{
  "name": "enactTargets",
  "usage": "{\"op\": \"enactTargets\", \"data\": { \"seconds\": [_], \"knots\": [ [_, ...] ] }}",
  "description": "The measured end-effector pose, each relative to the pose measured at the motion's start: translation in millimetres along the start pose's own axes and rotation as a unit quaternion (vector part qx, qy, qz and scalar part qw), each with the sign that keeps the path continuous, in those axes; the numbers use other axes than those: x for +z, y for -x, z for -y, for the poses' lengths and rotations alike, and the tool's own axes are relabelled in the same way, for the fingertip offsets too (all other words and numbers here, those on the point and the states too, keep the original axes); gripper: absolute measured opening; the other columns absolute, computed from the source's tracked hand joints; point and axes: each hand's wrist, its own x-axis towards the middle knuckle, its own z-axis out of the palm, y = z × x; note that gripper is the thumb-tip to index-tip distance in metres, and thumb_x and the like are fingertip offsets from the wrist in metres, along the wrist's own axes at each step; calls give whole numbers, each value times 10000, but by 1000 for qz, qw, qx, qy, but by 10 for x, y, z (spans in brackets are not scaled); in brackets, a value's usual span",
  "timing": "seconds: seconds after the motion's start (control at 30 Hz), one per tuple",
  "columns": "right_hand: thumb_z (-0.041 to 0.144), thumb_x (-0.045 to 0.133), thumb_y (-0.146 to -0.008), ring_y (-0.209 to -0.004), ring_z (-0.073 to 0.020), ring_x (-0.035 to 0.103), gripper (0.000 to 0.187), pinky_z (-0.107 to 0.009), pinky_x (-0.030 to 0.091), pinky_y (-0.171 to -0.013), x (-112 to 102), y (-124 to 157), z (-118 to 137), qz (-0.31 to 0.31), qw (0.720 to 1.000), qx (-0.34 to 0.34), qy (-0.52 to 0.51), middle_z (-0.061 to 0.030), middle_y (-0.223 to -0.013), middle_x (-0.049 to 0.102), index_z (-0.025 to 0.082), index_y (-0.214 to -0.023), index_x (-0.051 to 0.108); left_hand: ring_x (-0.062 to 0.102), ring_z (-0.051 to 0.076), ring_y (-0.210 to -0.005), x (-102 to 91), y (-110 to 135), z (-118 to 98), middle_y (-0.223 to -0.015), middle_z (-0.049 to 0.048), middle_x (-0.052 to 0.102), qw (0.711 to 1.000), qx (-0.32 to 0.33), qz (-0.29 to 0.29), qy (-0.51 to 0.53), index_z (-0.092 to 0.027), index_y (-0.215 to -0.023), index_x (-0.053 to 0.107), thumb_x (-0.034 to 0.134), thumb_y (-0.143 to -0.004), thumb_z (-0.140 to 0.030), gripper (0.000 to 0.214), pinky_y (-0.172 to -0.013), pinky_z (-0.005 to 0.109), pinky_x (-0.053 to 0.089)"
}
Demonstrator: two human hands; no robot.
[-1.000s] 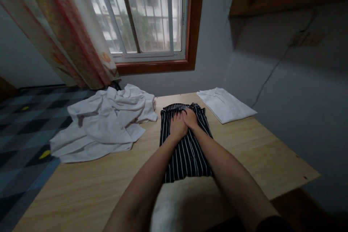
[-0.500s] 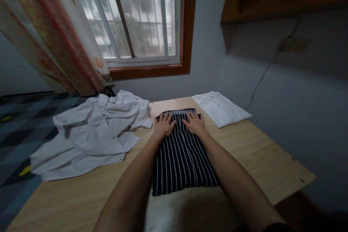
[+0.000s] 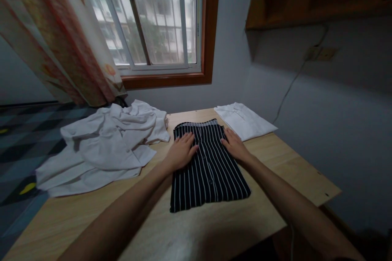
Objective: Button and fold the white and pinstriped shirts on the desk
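A folded black shirt with white stripes [image 3: 208, 171] lies flat in the middle of the wooden table [image 3: 294, 171]. My left hand [image 3: 181, 153] rests palm down on the shirt's left part, fingers spread. At the shirt's right edge sits my right hand [image 3: 234, 147], flat, partly on the cloth and partly on the table. Neither hand grips anything.
A crumpled heap of white garments [image 3: 107, 147] covers the table's left side. A folded white shirt [image 3: 243, 121] lies at the far right corner. Behind are a window [image 3: 153, 16], a patterned curtain [image 3: 52, 36] and a wall with a cable and socket [image 3: 318, 54].
My hands went from touching each other at the shirt's top to spread apart, then slid outward and toward me along its sides. The shirt now lies flatter.
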Motion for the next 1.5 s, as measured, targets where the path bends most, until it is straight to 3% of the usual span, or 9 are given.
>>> {"op": "enactTargets", "data": {
  "seconds": [0.17,0.3,0.63,0.77,0.87,1.0,1.1,1.3,1.5],
  "knots": [
    [464,440,-943,-1461,-250,171,675,-473,198,-1183,-96,563,521,57,979,-196,-9,-137,-1568,236,142,-1509,259,166,274,-1460,27,637,-420,-1568,140,216,990,91,106,26,-138,-1501,261,338,-901,-648,792,-1176,469,160],
    [496,460,-935,-1449,-258,212,709,-473,220,-1177,-46,814,685,136,965,-225,11,-157,-1547,279,103,-1496,281,124,284,-1466,162,798,-385,-1577,157,149,986,93,137,18,-123,-1518,192,329,-890,-668,843,-1177,503,121],
    [482,443,-951,-1444,-245,233,653,-504,229,-1169,-242,1115,24,136,976,-167,30,-100,-1556,269,211,-1513,249,62,317,-1465,84,948,-84,-1581,147,78,979,115,164,36,-170,-1537,110,383,-845,-719,924,-1175,531,122],
    [595,610,-813,-1435,-269,257,893,-510,195,-1179,-387,1360,-158,151,969,-194,-3,-109,-1557,270,238,-1524,204,124,353,-1453,-42,1065,22,-1581,120,118,961,189,187,79,-246,-1537,112,516,-736,-770,1039,-1158,588,144],
    [618,734,-666,-1430,-303,260,1052,-541,215,-1166,-442,1524,-145,159,966,-203,-7,-116,-1557,270,251,-1517,236,225,340,-1433,-94,1168,122,-1566,90,227,954,223,172,98,-295,-1523,182,579,-766,-678,937,-1153,583,201],
    [407,655,-806,-1390,-294,350,697,-555,293,-1130,-401,1595,6,109,971,-212,16,-110,-1471,441,229,-1438,424,370,280,-1381,-43,1234,247,-1480,70,431,963,230,112,88,-292,-1489,289,510,-886,-371,647,-1127,509,335],
    [229,600,-780,-1300,-288,475,575,-534,345,-1107,-343,1559,100,69,968,-238,30,-122,-1361,564,183,-1350,536,460,254,-1321,10,1230,311,-1432,70,495,961,248,74,98,-279,-1480,303,487,-811,-211,698,-1096,458,400],
    [53,485,-693,-1219,-281,547,626,-517,439,-1032,-290,1480,106,15,965,-260,37,-110,-1275,631,187,-1295,586,535,246,-1245,58,1213,408,-1392,88,536,968,228,30,99,-292,-1428,380,486,-800,-191,645,-1034,434,459],
    [43,407,-807,-1322,-259,442,594,-525,390,-1072,-260,1281,59,-30,979,-199,24,-100,-1402,527,206,-1369,506,604,239,-1138,97,1077,348,-1183,96,674,964,191,-11,182,-238,-1134,615,545,-781,-231,361,-974,417,486]
  ]
}}
